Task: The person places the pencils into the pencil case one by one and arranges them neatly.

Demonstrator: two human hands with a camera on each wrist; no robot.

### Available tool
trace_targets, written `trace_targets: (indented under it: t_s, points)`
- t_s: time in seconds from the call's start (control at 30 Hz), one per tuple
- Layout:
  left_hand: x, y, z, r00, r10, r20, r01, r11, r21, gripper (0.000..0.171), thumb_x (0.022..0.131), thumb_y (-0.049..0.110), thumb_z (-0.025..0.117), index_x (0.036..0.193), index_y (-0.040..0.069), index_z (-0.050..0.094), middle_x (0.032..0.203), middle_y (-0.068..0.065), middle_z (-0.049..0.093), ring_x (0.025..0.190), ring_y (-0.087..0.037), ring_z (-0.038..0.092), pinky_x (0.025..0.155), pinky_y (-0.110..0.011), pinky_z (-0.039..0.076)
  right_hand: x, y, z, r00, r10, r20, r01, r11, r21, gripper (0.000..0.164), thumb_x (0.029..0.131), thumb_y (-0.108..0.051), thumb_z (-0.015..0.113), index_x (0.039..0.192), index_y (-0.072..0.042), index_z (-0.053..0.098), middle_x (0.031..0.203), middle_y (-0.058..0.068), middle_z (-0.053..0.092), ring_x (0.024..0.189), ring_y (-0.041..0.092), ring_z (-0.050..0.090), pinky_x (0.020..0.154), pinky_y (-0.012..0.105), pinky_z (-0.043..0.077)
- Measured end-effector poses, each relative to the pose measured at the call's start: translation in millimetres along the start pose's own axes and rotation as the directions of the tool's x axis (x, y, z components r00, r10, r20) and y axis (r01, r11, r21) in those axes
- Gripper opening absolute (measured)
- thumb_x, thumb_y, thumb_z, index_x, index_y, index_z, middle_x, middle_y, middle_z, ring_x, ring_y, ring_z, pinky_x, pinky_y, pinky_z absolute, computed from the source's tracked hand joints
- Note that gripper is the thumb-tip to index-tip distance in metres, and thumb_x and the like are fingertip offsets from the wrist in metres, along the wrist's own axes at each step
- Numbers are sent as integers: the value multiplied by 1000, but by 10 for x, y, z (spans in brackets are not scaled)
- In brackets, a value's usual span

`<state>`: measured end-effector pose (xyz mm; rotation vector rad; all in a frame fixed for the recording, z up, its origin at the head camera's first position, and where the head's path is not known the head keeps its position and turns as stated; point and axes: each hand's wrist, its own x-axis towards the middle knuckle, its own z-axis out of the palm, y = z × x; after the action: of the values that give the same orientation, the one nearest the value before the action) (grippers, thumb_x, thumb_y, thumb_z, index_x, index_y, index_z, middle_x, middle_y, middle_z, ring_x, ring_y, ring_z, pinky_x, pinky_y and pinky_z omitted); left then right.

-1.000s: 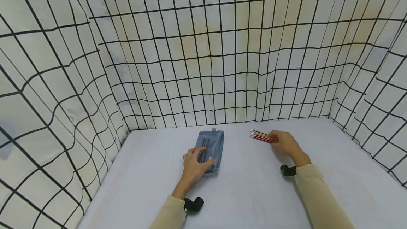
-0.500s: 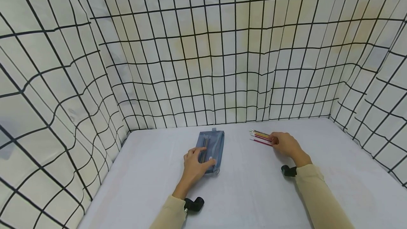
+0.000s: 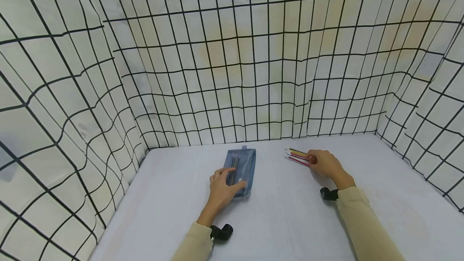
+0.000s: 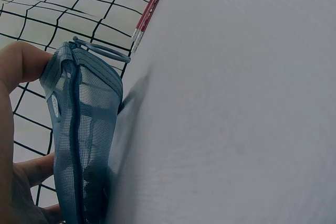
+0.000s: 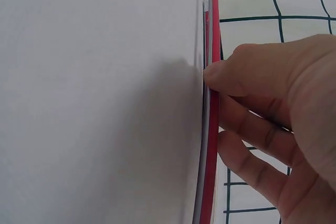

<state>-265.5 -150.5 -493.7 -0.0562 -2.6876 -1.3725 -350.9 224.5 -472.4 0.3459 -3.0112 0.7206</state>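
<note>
A blue mesh pencil case (image 3: pixel 247 168) lies flat at mid-table, with a few dark pencils showing through it. My left hand (image 3: pixel 222 186) grips it, fingers at its left side and thumb over the near end. In the left wrist view its zipper runs along the edge and a loop sticks out at the end of the case (image 4: pixel 89 108). Farther right, several pencils (image 3: pixel 295 154) in red, yellow and dark colours lie side by side, white ends pointing left. My right hand (image 3: pixel 326 165) pinches at their right ends, with the thumb against a red pencil (image 5: pixel 212 124) in the right wrist view.
A white cloth covers the table (image 3: pixel 275 220). Black grid netting (image 3: pixel 253 71) over white sheeting encloses the back and both sides. A black wrist camera (image 3: pixel 222 233) sits at the left cuff and another wrist camera (image 3: pixel 328 194) at the right.
One red pencil has fanned out from the bundle toward the near side, its left end lower than the others. My right hand has shifted only slightly, and the left hand stays on the pencil case.
</note>
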Motion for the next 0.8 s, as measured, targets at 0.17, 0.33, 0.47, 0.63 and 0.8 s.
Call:
trace_targets:
  t_s: [0.17, 0.33, 0.47, 0.63, 0.8]
  points:
    - [2, -4, 4, 1000, 2, 0, -2, 1000, 3, 70, 81, 50, 76, 140, 16, 60, 154, -18, 41, 141, -41, 32, 108, -66, 37, 4, -14, -15, 1000, -17, -15, 18, 999, 30, 27, 90, -6, 68, 117, -9, 71, 96, 7, 70, 83, 21, 58, 73, 37, 49]
    - [3, -12, 7, 1000, -4, 1, 4, 1000, 7, 70, 81, 51, 76, 140, 17, 60, 155, -18, 41, 141, -40, 32, 107, -66, 38, 0, -28, -33, 999, -43, -30, 45, 996, 70, 28, 90, -5, 68, 118, -9, 70, 96, 8, 70, 84, 22, 59, 74, 37, 49]
    - [4, -13, 8, 1000, -5, 1, 5, 1000, 8, 69, 81, 51, 76, 140, 17, 60, 154, -18, 41, 141, -40, 32, 107, -66, 38, -6, -52, -47, 999, -35, -33, 39, 994, 105, 30, 90, -5, 69, 120, -9, 70, 98, 8, 70, 86, 22, 59, 72, 34, 49]
    - [1, -9, 5, 1000, -2, 2, 2, 1000, 8, 70, 81, 51, 76, 140, 17, 60, 155, -19, 41, 141, -41, 32, 107, -67, 38, -8, -74, -60, 999, -19, -32, 24, 988, 155, 31, 91, -5, 68, 122, -9, 69, 100, 9, 69, 88, 23, 59, 71, 32, 49]
    - [0, -8, 1, 1000, -5, 5, 5, 1000, 2, 70, 81, 51, 75, 141, 18, 60, 155, -18, 40, 142, -40, 31, 107, -67, 38, -11, -121, -76, 999, -16, -30, 22, 976, 218, 32, 92, -6, 68, 124, -9, 69, 101, 9, 69, 89, 23, 60, 73, 32, 50]
